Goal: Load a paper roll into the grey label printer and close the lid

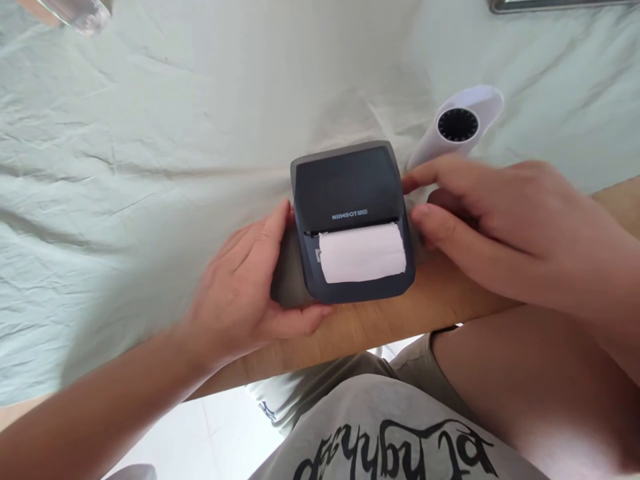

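Note:
A dark label printer (350,183) marked NIIMBOT is tilted up near the table's front edge. From its slot a strip of white paper (364,255) sticks out over the front face, its edge uneven. My left hand (250,280) grips the printer from the left, fingers along the side and thumb under the front edge. On the other side, my right hand (480,213) has its bent index finger and thumb against the right edge; its other fingers are curled and partly hidden. Just beyond that hand lies a white handheld device (445,130) with a round black end.
A wrinkled pale green cloth (210,100) covers most of the table, leaving a wooden front edge (300,343) bare. A clear object (85,15) is cut off at top left, and a dark-rimmed object (555,7) at top right. My lap is close below the edge.

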A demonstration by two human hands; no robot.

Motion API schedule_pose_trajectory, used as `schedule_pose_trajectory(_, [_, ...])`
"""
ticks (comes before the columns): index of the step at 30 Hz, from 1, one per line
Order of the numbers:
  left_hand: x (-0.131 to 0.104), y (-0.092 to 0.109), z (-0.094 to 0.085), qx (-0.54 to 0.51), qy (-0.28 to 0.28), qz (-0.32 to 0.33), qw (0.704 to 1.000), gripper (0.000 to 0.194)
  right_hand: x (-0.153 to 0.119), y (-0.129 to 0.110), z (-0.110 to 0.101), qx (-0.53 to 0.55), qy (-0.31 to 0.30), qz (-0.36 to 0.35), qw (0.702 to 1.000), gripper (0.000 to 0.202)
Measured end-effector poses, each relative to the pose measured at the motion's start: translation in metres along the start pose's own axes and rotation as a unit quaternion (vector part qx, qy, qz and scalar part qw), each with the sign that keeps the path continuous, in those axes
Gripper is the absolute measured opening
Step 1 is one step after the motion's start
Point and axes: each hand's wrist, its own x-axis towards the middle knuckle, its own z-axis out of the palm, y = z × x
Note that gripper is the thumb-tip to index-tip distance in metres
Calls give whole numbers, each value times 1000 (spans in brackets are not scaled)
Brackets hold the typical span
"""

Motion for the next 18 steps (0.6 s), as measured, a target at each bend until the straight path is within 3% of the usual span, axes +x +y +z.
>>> schedule_pose_trajectory(3, [-1,-2,2,-5,-19,10,1000,95,-3,-6,-1,68,78,18,994,23])
schedule_pose_trajectory(9, [-1,-4,6,16,-14,35,999,97,0,-13,2,71,132,-45,988,16])
schedule_pose_trajectory(15, [-3,-5,11,12,7,45,999,98,10,-28,2,63,251,-3,966,12])
schedule_pose_trajectory(18, [-3,-4,13,-1,-2,52,999,98,16,-32,-3,4,232,13,973,15])
